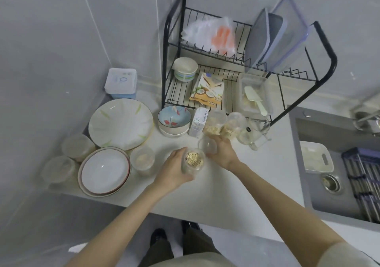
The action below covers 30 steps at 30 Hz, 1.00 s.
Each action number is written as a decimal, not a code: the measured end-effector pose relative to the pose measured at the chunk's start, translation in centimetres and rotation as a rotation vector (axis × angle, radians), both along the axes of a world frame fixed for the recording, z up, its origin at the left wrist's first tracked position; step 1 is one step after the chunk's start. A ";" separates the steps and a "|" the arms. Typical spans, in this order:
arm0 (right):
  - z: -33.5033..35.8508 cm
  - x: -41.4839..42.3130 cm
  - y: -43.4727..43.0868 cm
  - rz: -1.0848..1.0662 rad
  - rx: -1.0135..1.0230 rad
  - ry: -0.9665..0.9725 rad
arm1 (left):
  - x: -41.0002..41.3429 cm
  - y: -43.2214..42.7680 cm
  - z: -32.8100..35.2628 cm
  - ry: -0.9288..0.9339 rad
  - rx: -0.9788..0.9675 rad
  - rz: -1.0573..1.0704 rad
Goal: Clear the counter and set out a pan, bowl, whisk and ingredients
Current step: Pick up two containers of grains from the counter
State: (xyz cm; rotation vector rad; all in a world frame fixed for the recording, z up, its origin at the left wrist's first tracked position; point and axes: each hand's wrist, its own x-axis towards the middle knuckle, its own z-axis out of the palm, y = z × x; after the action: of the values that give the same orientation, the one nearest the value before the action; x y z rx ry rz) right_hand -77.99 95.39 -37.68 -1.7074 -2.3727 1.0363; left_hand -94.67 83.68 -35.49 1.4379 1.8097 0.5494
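My left hand (174, 170) grips a clear plastic jar of oats (194, 160), held open-topped over the white counter (246, 174). Just to its right, my right hand (223, 151) holds the jar's clear lid (207, 144). Two more clear containers of oats (221, 125) stand behind my hands, beside a small white carton (198, 122). A blue floral bowl (174, 119) sits on a stack of bowls to the left of the carton.
A large white plate (121, 124), stacked plates (104, 171) and lidded tubs (143, 159) fill the counter's left. A black dish rack (236, 61) at the back holds a cup, packets and containers. A grey sink (329, 164) lies to the right.
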 end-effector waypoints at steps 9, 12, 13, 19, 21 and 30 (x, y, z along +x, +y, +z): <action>-1.8 0.2 0.2 -0.021 0.050 0.045 | 0.9 0.5 -1.6 -0.040 0.087 0.095; -0.8 1.9 0.0 -0.096 -0.097 0.155 | 1.0 0.5 -1.8 -0.030 0.097 0.102; -0.3 2.5 -0.2 -0.146 -0.177 0.214 | 1.0 0.5 -2.0 -0.026 0.100 0.102; 1.1 5.0 -1.8 -0.274 -0.423 0.346 | 0.8 0.4 -2.6 -0.043 0.109 0.107; 0.9 5.4 -2.0 -0.252 -0.409 0.297 | 0.8 0.4 -2.7 -0.069 0.116 0.114; 0.6 6.8 -2.0 -0.020 -0.032 -0.182 | 1.1 0.1 -2.7 -0.182 0.125 0.134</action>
State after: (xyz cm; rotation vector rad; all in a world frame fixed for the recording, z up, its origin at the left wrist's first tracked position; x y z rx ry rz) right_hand -71.18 93.39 -37.07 -1.9096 -2.4501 0.9596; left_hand -93.53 83.81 -38.16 1.3074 1.7601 0.8475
